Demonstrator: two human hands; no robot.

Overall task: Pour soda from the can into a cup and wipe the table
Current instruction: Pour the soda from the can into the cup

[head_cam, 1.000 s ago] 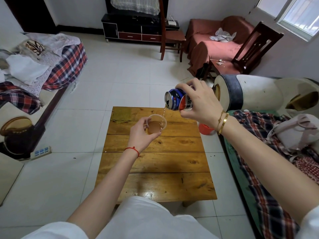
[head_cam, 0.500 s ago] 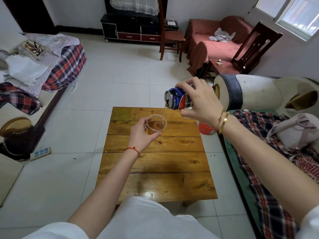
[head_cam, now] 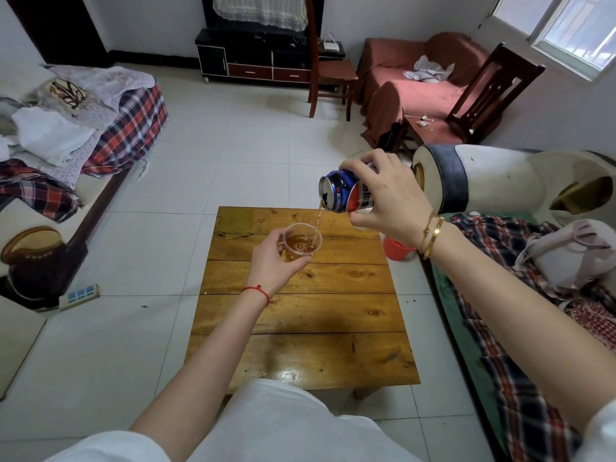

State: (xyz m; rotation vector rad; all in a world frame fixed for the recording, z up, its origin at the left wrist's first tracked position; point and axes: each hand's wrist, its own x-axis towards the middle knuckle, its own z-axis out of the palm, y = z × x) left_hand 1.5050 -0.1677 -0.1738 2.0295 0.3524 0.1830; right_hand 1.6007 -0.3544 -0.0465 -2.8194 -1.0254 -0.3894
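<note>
One can [head_cam: 346, 191], one cup [head_cam: 301, 243], two hands at work. The right hand [head_cam: 386, 198] has its fingers [head_cam: 363, 163] wrapped round the blue-and-red can, tipped on its side above the wooden counter [head_cam: 300, 328], a thin amber stream falling from its mouth into the cup. The left hand [head_cam: 271, 265] grips the clear cup from its left side, raised above the counter and partly filled with amber soda. One green cloth [head_cam: 235, 225] lies on the counter's far left corner. Two wooden chairs [head_cam: 328, 66] stand across the room.
</note>
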